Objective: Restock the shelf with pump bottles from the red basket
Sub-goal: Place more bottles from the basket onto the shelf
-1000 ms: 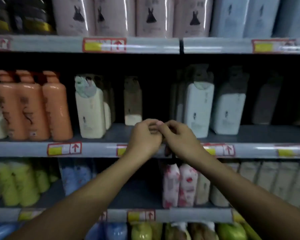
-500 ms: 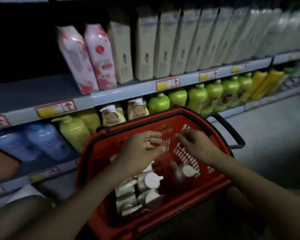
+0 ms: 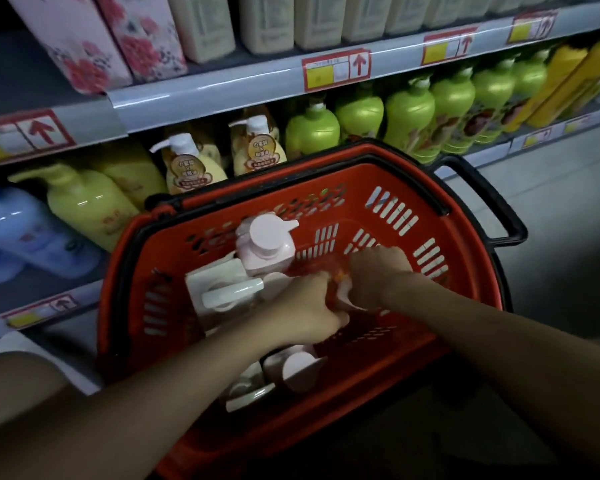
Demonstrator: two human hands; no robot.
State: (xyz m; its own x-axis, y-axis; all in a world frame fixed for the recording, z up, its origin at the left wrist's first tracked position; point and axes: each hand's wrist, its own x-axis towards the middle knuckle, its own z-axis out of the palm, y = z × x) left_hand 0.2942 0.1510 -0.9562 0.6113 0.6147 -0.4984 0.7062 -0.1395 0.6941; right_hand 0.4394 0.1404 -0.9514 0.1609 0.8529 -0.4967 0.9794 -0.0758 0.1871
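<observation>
Down at floor level beside the store shelving, both hands plunged into the red basket. Left hand curled down among the pale pump bottles, apparently closing round one, though the bottle under the fingers mostly hidden. Right hand curled just beside it over something pale with a red-and-orange patch, blurred, probably a bottle; grip clearly closed on it, but impossible to say how firmly. Knuckles of the two hands nearly touching.

Still lying in the basket: a pink pump bottle standing near the far wall with its round white pump head up, a white bottle with its pump spout pointing right, just left of the left hand, and a further cluster of pale bottles nearer the camera under the left forearm. None yet lifted clear of the rim.

Behind the basket, bottom shelf carrying yellow, cream and green pump bottles; next shelf up holding floral pink packs and cream ones, with bare grey board at its left end.

Judged from this: restocking only partway, several bottles left to carry up, next pick just being taken.
</observation>
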